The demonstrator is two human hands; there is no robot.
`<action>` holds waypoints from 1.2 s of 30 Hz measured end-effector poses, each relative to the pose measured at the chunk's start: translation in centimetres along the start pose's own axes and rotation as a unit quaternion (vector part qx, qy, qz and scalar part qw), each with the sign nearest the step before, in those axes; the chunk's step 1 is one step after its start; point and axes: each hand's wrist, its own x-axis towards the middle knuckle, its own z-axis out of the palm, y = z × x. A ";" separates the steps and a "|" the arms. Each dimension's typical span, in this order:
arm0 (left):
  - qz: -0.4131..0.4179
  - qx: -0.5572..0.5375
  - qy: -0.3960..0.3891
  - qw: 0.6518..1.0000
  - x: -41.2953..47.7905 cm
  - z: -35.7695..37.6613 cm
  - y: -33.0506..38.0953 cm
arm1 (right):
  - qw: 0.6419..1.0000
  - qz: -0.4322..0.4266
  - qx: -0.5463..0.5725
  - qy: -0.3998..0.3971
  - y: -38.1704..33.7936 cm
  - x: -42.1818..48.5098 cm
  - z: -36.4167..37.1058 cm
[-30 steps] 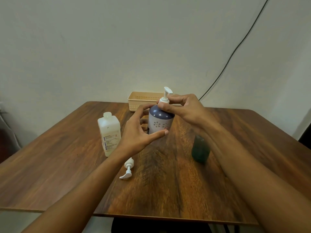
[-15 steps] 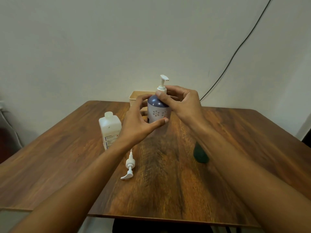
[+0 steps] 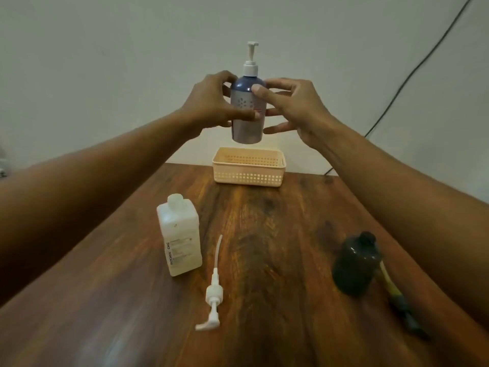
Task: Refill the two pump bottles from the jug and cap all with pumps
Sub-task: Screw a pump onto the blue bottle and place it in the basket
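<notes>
I hold a blue pump bottle (image 3: 247, 120) with a white pump in the air above the beige basket (image 3: 248, 176). My left hand (image 3: 211, 104) grips its left side and my right hand (image 3: 293, 107) touches its right side with fingers spread. A white square jug (image 3: 179, 239) stands on the table, left of centre. A loose white pump (image 3: 213, 292) lies flat beside it. A dark bottle (image 3: 356, 263) without a pump stands at the right, near my right forearm.
The wooden table (image 3: 277, 260) runs to a pale wall. A dark and yellow pump or tool (image 3: 399, 303) lies behind the dark bottle at the right. A black cable (image 3: 412, 72) hangs down the wall on the right.
Both hands have lifted the blue bottle off the table and carried it up and away, above the basket. My right hand moved from the pump collar to the bottle's side.
</notes>
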 end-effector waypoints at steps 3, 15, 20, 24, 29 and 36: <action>-0.013 0.028 0.005 1.000 4.9 0.1 -3.6 | 1.000 0.007 -0.014 0.008 2.4 5.5 2.1; -0.110 0.035 -0.087 0.989 15.7 7.3 -22.3 | 0.994 0.106 -0.039 0.009 19.8 18.3 9.3; -0.126 0.033 -0.107 0.986 16.5 9.8 -26.6 | 0.991 0.093 -0.099 -0.015 23.8 19.9 11.0; -0.140 0.030 -0.119 0.983 16.7 10.7 -28.4 | 0.987 0.083 -0.137 -0.025 25.8 20.5 11.4; -0.147 0.049 -0.127 0.980 16.7 11.0 -29.9 | 0.980 0.077 -0.175 -0.055 26.8 20.6 12.0; -0.160 0.051 -0.121 0.978 16.7 11.1 -30.6 | 0.974 0.076 -0.201 -0.074 26.8 20.7 12.2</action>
